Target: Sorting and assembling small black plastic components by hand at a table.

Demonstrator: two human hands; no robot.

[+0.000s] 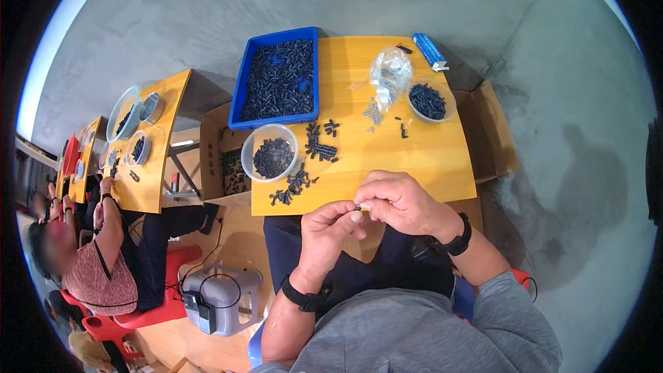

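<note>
Grey concrete floor under a small yellow wooden desk. Left hand and right hand meeting just off the near edge, each grip pinched shut on one tiny black plastic part. Easily fumbled into the lap if a pinch loosens. On top: one blue rectangular tray, two clear round tubs, one clear plastic bag.

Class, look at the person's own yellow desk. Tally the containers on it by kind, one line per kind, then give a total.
Blue tray of small dark parts: 1
Clear round tubs holding dark parts, one near the tray and one at the far right: 2
Clear plastic bag: 1
Total: 4
</note>
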